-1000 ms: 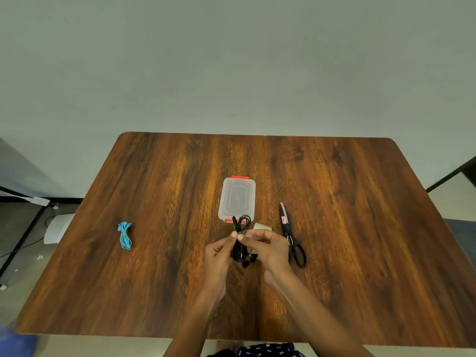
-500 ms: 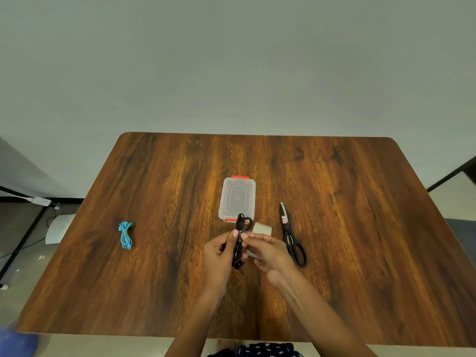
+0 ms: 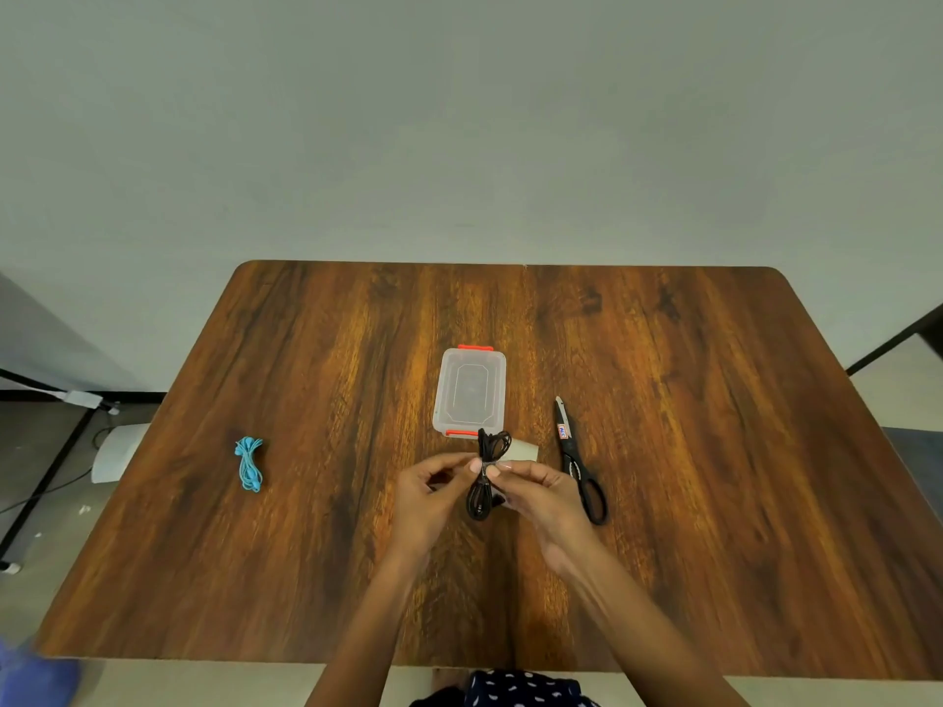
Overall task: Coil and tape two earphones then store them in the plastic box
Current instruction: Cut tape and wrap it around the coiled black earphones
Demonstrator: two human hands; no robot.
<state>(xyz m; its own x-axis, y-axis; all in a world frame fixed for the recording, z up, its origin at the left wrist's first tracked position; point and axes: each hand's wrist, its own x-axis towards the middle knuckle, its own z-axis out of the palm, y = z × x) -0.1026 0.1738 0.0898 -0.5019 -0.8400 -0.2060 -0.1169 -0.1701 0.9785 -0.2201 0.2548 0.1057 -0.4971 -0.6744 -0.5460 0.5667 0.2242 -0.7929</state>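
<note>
- The black earphone [image 3: 485, 472] is coiled into a narrow bundle and held above the surface [image 3: 714, 502], just in front of the box [image 3: 469, 390].
- The left hand [image 3: 433, 494] and right hand [image 3: 536, 494] both pinch the bundle at its middle — thumb and fingertips closed on what looks like a band of tape, too small to be sure of.
- The blue earphone [image 3: 249, 464] lies coiled well off to the left; whether it is taped cannot be told.
- The box has its lid on, red clips at both ends, and nothing shows inside.
- The tape roll [image 3: 523, 450] and scissors [image 3: 579, 464] lie just beside the hands.
- Judged from this: the coiling looks done, the black taping is close to finished — opening the box and storing both earphones remain.
</note>
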